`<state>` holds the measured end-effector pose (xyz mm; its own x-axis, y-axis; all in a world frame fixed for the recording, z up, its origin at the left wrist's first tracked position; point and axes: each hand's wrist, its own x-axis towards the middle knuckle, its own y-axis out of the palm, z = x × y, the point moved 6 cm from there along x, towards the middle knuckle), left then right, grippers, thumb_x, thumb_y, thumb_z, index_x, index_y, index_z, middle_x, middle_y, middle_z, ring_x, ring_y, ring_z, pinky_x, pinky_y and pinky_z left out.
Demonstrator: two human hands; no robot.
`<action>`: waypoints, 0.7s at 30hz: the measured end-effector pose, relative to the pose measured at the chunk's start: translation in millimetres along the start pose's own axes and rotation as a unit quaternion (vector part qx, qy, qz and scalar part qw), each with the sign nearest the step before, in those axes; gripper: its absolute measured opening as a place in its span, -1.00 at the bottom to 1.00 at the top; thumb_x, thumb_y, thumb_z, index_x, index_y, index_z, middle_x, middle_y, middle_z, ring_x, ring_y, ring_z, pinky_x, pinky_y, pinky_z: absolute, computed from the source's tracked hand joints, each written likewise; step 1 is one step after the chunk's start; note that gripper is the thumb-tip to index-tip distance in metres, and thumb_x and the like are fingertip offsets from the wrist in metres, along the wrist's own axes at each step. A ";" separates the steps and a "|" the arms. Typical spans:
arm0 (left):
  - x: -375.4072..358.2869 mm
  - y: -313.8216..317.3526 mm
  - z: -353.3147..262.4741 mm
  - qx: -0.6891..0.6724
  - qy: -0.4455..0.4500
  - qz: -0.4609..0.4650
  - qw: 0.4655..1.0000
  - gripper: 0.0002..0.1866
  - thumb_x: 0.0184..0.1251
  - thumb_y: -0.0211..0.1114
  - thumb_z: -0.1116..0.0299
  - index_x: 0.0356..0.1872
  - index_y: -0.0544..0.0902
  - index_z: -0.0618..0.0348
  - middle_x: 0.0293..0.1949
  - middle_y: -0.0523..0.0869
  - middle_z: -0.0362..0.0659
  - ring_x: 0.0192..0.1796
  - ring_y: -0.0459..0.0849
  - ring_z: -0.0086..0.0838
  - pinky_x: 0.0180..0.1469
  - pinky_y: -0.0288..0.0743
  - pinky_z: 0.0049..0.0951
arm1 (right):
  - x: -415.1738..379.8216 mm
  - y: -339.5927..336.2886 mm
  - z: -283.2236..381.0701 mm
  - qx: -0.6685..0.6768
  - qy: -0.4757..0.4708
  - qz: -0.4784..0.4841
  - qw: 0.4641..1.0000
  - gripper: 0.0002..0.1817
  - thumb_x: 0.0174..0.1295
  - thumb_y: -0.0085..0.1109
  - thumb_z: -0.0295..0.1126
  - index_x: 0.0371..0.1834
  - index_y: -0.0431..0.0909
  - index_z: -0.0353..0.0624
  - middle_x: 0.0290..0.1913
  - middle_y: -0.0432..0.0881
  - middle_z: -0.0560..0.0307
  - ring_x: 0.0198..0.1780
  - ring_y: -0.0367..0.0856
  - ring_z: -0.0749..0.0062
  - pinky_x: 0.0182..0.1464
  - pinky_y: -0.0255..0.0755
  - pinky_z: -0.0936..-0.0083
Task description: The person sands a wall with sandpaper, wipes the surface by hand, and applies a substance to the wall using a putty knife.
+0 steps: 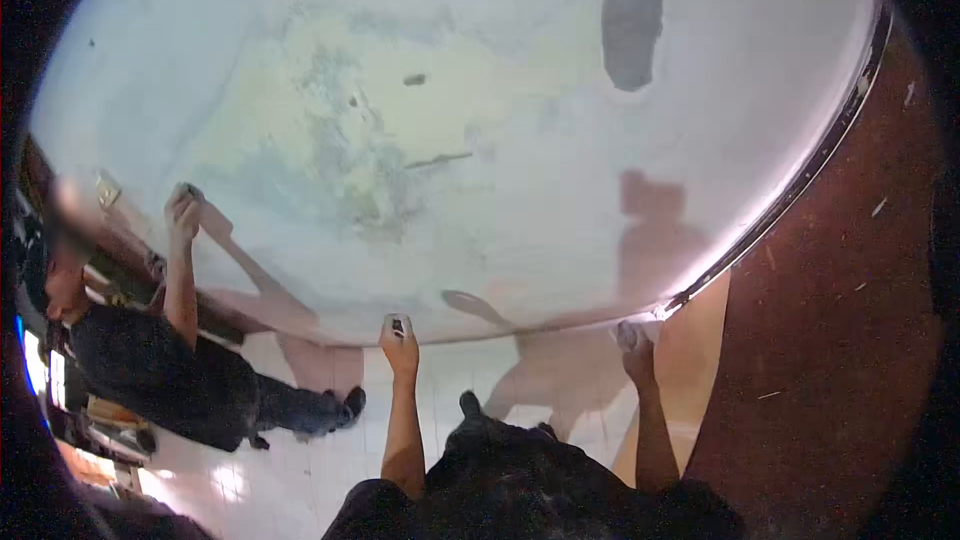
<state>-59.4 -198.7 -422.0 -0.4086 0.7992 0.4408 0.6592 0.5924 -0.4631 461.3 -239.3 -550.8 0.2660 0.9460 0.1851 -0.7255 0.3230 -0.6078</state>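
Note:
A large pale, curved panel (540, 240) fills most of the view, with yellowish and bluish-grey patches across its surface. My left hand (399, 338) is at the panel's lower edge, fingers curled around something small with a dark spot showing; I cannot make out what it is. Farther right, my right hand (634, 345) is closed by the same edge, near the panel's lower right corner. Something greyish shows at its fingers, too small to name. A dark grey patch (633, 30) is on the upper right of the panel.
On the left a co-worker (160, 370) in dark clothes has a hand (184, 212) against the panel. White floor tiles (310, 470) lie below. A reddish-brown surface (820, 340) with light specks is at right, beyond the panel's dark rim (835, 135).

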 end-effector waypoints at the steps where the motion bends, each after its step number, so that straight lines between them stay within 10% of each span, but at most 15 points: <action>1: 24.4 -3.0 -8.3 -0.015 0.017 -0.014 1.000 -0.81 0.37 0.19 0.33 -0.31 0.55 0.29 -0.39 0.58 -0.06 -0.34 0.52 -0.34 -0.26 0.41 -0.33 | 22.2 8.3 5.8 0.116 -0.006 -0.030 0.993 -0.66 0.36 0.16 -0.23 -0.03 0.51 -0.33 -0.09 0.67 -0.14 0.02 0.65 0.20 0.00 0.51 0.27; 7: 141.1 -60.5 -38.9 0.065 0.180 -0.270 0.944 -0.77 0.38 0.19 0.33 -0.15 0.50 0.32 0.00 0.50 0.09 0.18 0.39 -0.12 0.22 0.26 -0.17 | 105.5 -18.8 254.4 0.250 -0.067 -0.122 0.958 -0.84 0.38 0.15 -0.44 -0.20 0.46 -0.35 -0.08 0.68 0.02 -0.03 0.63 0.48 -0.04 0.46 0.66; 11: 197.4 -99.2 -71.2 0.025 0.254 -0.347 0.903 -0.66 0.41 0.18 0.20 -0.08 0.44 0.33 0.17 0.31 0.12 0.29 0.24 -0.08 0.29 0.21 0.00 | 138.6 -44.0 356.3 0.250 -0.140 -0.303 0.909 -0.65 0.39 0.11 -0.24 0.04 0.51 -0.31 -0.08 0.69 -0.11 0.02 0.65 0.22 0.07 0.46 0.44; 21: 253.1 -84.1 -61.9 -0.158 0.245 -0.370 0.882 -0.68 0.38 0.19 0.19 -0.22 0.38 0.28 0.13 0.23 0.04 0.28 0.21 -0.20 0.31 0.29 0.03 | 174.6 -20.9 446.1 0.281 -0.111 -0.459 0.836 -0.67 0.33 0.23 -0.30 -0.01 0.45 -0.31 -0.27 0.61 0.12 -0.27 0.54 0.58 -0.22 0.49 0.57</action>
<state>-179.2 -52.5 -223.9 -0.5294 0.0199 0.8482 0.5011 0.8140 0.2937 239.7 -68.7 -161.3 0.7946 0.2549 0.5510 -0.4809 0.8183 0.3149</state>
